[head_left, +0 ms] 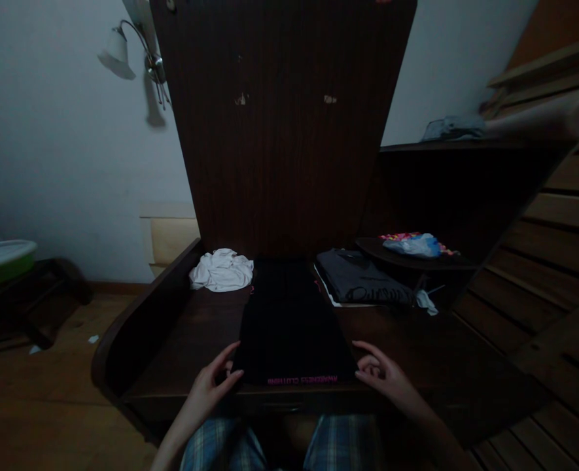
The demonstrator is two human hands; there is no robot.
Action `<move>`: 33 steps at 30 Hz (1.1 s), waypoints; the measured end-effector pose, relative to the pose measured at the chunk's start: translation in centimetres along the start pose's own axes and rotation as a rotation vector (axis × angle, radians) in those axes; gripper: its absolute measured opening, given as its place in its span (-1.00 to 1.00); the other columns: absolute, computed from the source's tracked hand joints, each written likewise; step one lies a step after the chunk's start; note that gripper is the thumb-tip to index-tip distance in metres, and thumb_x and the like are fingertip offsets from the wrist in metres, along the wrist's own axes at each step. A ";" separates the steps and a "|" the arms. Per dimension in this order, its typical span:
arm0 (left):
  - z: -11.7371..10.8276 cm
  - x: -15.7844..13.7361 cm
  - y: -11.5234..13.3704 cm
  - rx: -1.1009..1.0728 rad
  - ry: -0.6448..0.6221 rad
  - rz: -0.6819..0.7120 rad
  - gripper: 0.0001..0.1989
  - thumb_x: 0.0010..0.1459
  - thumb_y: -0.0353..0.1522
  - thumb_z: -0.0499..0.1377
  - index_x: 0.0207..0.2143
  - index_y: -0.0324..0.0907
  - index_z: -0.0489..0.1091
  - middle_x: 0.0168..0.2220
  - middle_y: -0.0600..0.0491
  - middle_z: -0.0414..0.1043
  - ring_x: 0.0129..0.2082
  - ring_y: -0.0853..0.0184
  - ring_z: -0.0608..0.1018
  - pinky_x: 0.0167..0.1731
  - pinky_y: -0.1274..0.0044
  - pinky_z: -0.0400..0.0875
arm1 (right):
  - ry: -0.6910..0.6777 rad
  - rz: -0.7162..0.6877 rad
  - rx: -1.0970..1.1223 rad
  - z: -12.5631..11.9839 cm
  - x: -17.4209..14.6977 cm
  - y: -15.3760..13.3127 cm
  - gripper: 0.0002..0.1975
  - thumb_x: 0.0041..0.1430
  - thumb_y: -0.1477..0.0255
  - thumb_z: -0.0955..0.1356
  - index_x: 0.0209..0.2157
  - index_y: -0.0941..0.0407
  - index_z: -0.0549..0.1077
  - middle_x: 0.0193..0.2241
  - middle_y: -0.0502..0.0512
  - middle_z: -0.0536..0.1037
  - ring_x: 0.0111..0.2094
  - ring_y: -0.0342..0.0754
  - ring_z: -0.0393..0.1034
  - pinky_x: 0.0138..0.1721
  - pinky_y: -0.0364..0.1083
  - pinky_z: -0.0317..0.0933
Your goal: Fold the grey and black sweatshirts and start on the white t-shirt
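A folded black garment [289,333] lies flat on a dark wooden desktop, with pink lettering along its near edge. At its near left corner is my left hand [215,379], thumb and index finger apart and touching the cloth's edge. My right hand [382,376] is at the near right corner, its thumb and index finger also apart, the other fingers curled. Behind the left side sits a crumpled white cloth [222,270]. To the right, a folded dark grey garment [362,278] with black lettering rests on something white.
A tall dark panel [284,131] rises behind the desktop [191,340]. On the right, a small rounded shelf [417,261] holds a plastic bag [414,245]. Wooden slats [539,261] stand farther right. A green container [4,265] is on a low stand at left.
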State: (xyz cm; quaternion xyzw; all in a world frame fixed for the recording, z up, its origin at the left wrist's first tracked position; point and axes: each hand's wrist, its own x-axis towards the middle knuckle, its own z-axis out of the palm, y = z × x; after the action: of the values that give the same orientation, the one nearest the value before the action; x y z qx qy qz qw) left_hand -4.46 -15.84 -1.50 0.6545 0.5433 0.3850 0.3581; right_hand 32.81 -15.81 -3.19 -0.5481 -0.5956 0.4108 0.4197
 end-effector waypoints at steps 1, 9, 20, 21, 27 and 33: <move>0.0 0.0 0.0 0.003 0.012 -0.003 -0.42 -0.05 -0.14 0.11 0.03 -0.20 0.23 -0.54 0.17 0.26 -0.50 0.43 0.35 -0.42 0.61 0.26 | -0.001 -0.001 -0.008 0.0 0.0 -0.1 -0.46 -0.19 0.31 0.38 -0.09 0.14 0.30 -0.56 -0.05 0.39 -0.55 -0.18 0.22 -0.51 -0.18 0.09; 0.3 0.0 0.5 0.007 0.057 -0.026 -0.46 -0.04 -0.11 0.08 -0.04 -0.22 0.29 -0.55 0.16 0.23 -0.52 0.43 0.34 -0.47 0.63 0.24 | 0.008 -0.018 -0.132 0.2 0.1 -0.6 -0.64 -0.13 0.26 0.34 -0.26 0.12 0.46 -0.61 -0.05 0.37 -0.60 -0.20 0.13 -0.55 -0.19 0.03; 0.8 0.4 0.0 0.174 0.059 0.013 -0.59 0.00 -0.19 0.03 -0.11 -0.17 0.34 -0.59 0.16 0.30 -0.59 0.44 0.35 -0.53 0.64 0.24 | 0.006 -0.036 -0.221 0.4 -0.1 -0.6 -0.69 -0.10 0.24 0.31 -0.34 0.11 0.52 -0.56 0.01 0.40 -0.53 -0.15 0.22 -0.51 -0.18 0.09; 0.9 0.3 0.0 0.200 0.052 0.014 -0.60 0.01 -0.20 0.01 -0.12 -0.15 0.35 -0.56 0.14 0.34 -0.57 0.42 0.38 -0.51 0.63 0.26 | 0.003 -0.048 -0.233 0.4 0.0 -0.7 -0.69 -0.10 0.24 0.30 -0.34 0.11 0.52 -0.56 0.02 0.40 -0.52 -0.15 0.23 -0.51 -0.18 0.10; 1.5 0.2 0.1 0.333 0.121 0.060 -0.73 0.02 -0.28 -0.02 -0.27 -0.08 0.40 -0.33 0.06 0.47 -0.31 0.30 0.48 -0.25 0.51 0.33 | 0.038 -0.179 -0.333 0.8 0.1 -0.7 -0.78 -0.09 0.33 0.28 -0.42 0.09 0.52 -0.64 -0.02 0.33 -0.60 -0.17 0.17 -0.56 -0.18 0.10; 1.5 -0.2 0.2 0.403 0.235 0.249 -0.82 0.00 -0.34 0.01 -0.38 -0.14 0.39 -0.42 0.02 0.41 -0.37 0.28 0.47 -0.35 0.45 0.38 | 0.129 -0.324 -0.415 1.2 -0.2 0.0 -0.79 -0.04 0.39 0.26 -0.39 0.06 0.51 -0.48 0.08 0.42 -0.49 -0.11 0.31 -0.52 -0.16 0.21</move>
State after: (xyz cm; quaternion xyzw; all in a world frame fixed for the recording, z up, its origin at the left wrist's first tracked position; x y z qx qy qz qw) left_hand -3.07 -16.12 -1.96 0.7253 0.5621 0.3834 0.1047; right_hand 31.64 -16.02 -3.60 -0.5449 -0.7192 0.1717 0.3955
